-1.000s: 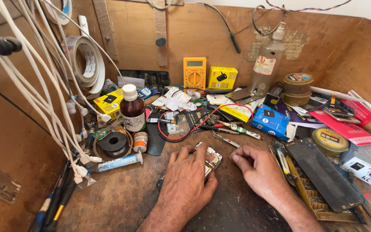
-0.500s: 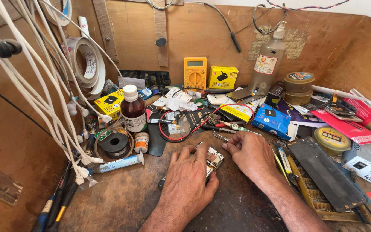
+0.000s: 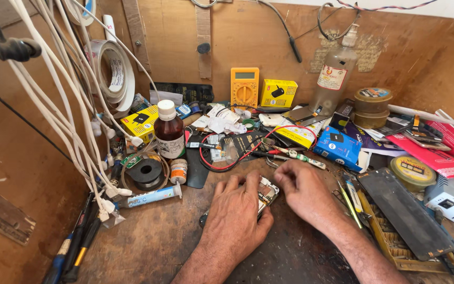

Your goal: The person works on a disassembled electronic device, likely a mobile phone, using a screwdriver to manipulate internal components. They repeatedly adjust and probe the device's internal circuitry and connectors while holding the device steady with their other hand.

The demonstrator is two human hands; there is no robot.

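Observation:
An opened phone (image 3: 267, 190) with its circuit board showing lies on the dark wooden bench. My left hand (image 3: 235, 215) lies flat over its lower part and holds it down. My right hand (image 3: 303, 189) sits just right of the phone, fingers curled, fingertips touching its upper right edge. Whether the right fingers pinch a small tool or part is hidden. A brown glass bottle with a white cap (image 3: 169, 131) stands to the left behind the hands.
White cables (image 3: 74, 115) hang at left over tape rolls (image 3: 112, 71). A solder spool (image 3: 147, 171), a syringe tube (image 3: 151, 196), a yellow multimeter (image 3: 245, 87), a blue box (image 3: 338, 147), a dark phone screen (image 3: 403, 213) and screwdrivers (image 3: 77, 247) crowd the bench.
My right hand has moved left and slightly up, from the bench beside the phone to its upper right edge. The left hand has stayed on the phone.

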